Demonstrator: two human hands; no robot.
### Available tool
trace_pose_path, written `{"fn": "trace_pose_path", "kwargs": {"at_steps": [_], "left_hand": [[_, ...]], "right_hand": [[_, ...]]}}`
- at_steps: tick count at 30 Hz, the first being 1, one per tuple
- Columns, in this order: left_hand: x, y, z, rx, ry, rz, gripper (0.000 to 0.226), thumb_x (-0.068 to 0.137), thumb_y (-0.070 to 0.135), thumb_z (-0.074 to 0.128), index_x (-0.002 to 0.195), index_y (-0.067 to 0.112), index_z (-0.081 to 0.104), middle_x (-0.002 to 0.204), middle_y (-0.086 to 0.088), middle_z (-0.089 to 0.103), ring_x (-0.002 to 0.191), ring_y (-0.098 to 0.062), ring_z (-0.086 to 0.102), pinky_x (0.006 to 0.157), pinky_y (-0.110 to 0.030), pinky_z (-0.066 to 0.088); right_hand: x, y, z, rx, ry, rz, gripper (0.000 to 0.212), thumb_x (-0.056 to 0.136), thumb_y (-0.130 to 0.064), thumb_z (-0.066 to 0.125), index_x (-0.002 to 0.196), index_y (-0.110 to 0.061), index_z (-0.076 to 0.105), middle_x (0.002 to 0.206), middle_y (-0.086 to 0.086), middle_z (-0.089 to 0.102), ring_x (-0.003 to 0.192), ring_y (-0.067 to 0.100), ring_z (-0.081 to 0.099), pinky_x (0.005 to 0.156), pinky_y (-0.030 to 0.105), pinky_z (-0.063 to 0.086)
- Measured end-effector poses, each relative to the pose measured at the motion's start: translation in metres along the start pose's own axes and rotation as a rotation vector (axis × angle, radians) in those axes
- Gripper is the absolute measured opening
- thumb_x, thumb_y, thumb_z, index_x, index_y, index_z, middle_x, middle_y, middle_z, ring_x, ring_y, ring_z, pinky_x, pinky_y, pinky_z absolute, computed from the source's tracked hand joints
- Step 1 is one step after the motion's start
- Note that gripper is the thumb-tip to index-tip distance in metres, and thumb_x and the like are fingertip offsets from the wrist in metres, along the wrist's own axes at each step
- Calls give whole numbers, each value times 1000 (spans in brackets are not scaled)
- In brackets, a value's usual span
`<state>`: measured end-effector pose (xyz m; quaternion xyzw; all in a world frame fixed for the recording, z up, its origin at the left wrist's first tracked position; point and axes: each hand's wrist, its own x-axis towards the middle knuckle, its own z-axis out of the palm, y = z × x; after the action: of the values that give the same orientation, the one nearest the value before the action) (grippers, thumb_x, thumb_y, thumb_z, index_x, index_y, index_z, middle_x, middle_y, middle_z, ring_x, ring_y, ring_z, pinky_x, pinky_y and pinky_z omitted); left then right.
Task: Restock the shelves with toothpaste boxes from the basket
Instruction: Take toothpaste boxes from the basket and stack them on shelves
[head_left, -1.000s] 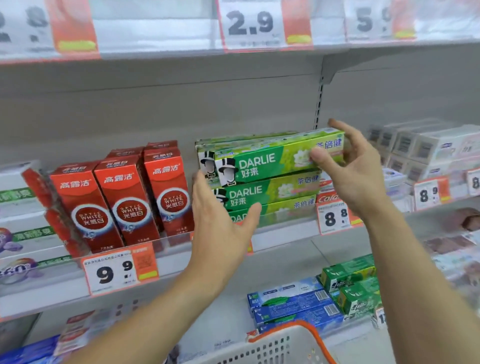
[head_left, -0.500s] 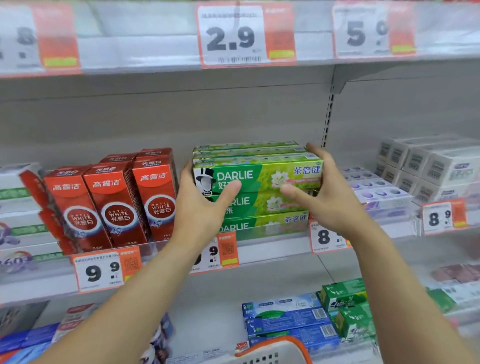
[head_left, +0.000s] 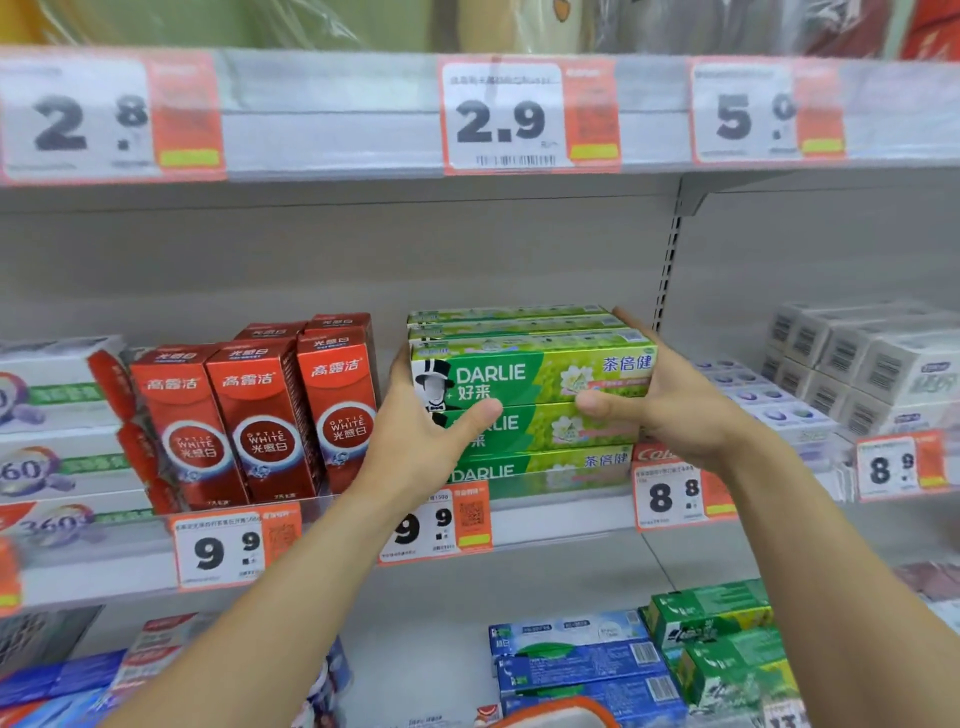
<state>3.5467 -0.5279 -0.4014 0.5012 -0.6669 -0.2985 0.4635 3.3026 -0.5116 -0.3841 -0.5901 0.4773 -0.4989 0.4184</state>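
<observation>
Darlie toothpaste boxes sit stacked on the middle shelf, left hand and right hand clamping the stack's two ends, red boxes just beside, loads of headroom up top.

Your left hand and right hand clasp the two ends of the top green Darlie box, which lies on a stack of the same boxes on the middle shelf. Red toothpaste boxes stand upright at 9 o'clock of the stack; white boxes sit at 3 o'clock. An orange basket rim shows at 6 o'clock.
</observation>
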Motion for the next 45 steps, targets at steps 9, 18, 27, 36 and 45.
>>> {"fn": "trace_pose_path", "kwargs": {"at_steps": [9,18,27,36,45], "left_hand": [[-8,-2,3,-85,33,5,73,82,37,76,144,29,37,126,18,59,111,-4,56,75,-7,40],[-8,-9,4,-180,24,-18,69,84,32,75,143,33,39,130,15,61,117,-9,60,86,-23,53],[-16,0,8,-133,78,6,53,87,23,74,132,24,46,105,27,59,81,26,56,61,2,44],[-30,-14,13,3,127,-6,76,83,25,79,145,19,35,130,10,59,110,-3,57,90,-11,42],[-28,-15,7,117,26,-7,95,80,16,81,152,18,19,136,10,53,113,-4,50,97,-25,40]], "right_hand": [[2,17,1,55,-7,-30,97,78,-5,77,155,-27,22,124,9,69,110,32,68,85,52,58],[3,18,1,37,-46,-26,93,80,-6,76,154,-27,23,125,9,68,111,31,67,89,53,56],[-2,13,1,14,-15,-19,85,75,-11,79,148,-18,36,120,8,70,108,29,69,90,53,56],[-21,15,7,-348,176,-112,61,75,-23,85,127,-27,53,111,-14,71,98,1,69,93,36,57],[-26,32,12,-420,250,-162,71,65,-14,92,120,-34,51,107,-16,72,94,5,71,92,44,56]]}}
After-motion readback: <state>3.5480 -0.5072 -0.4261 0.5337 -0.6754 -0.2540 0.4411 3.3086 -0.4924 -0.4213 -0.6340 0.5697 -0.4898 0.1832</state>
